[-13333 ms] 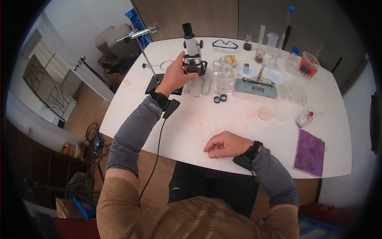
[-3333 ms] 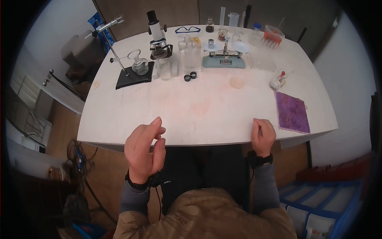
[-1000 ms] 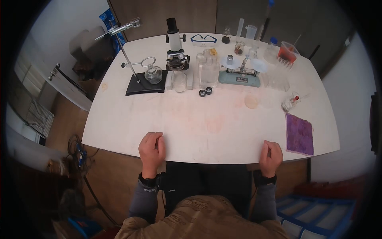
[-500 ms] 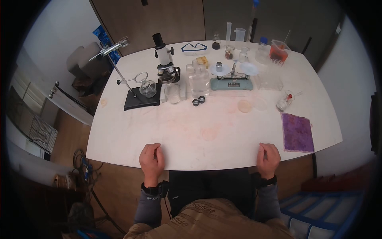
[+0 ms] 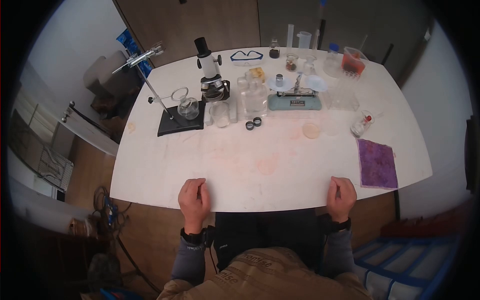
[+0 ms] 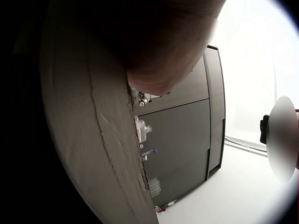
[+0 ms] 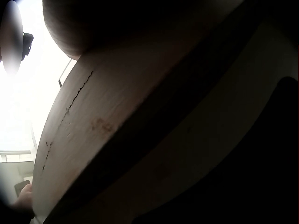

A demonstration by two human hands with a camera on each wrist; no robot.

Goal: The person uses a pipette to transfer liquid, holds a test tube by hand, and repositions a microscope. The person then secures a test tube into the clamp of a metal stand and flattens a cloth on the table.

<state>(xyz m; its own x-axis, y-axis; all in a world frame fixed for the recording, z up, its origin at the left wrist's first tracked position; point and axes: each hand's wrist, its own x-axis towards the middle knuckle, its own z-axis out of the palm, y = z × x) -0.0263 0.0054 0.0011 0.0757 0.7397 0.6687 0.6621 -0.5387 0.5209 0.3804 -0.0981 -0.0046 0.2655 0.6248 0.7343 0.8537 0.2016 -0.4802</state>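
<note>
In the head view my left hand (image 5: 194, 200) rests at the white table's (image 5: 225, 187) front edge, fingers loosely curled, holding nothing. My right hand (image 5: 341, 199) lies the same way further right on that edge, near a purple cloth (image 5: 377, 164). Well beyond the left hand, a round glass flask (image 5: 188, 108) sits on the black base of a ring stand (image 5: 181, 124). A microscope (image 5: 210, 70) stands to its right, with a glass beaker (image 5: 220, 114) in front. Both wrist views show mostly the table's edge and a dark part of the hand.
Clear bottles (image 5: 253, 100), two black caps (image 5: 253, 123) and a green balance scale (image 5: 295, 102) stand mid-table. Safety goggles (image 5: 247, 57) lie behind. Rightward are a test tube rack (image 5: 343, 97), a container of red liquid (image 5: 353, 62) and a small glass vessel with a red-topped piece (image 5: 361, 124).
My left hand, at the microscope in the oldest frame, has drawn back to the table's front edge. The right hand has shifted rightward along the edge. Over the last second both hands stay put.
</note>
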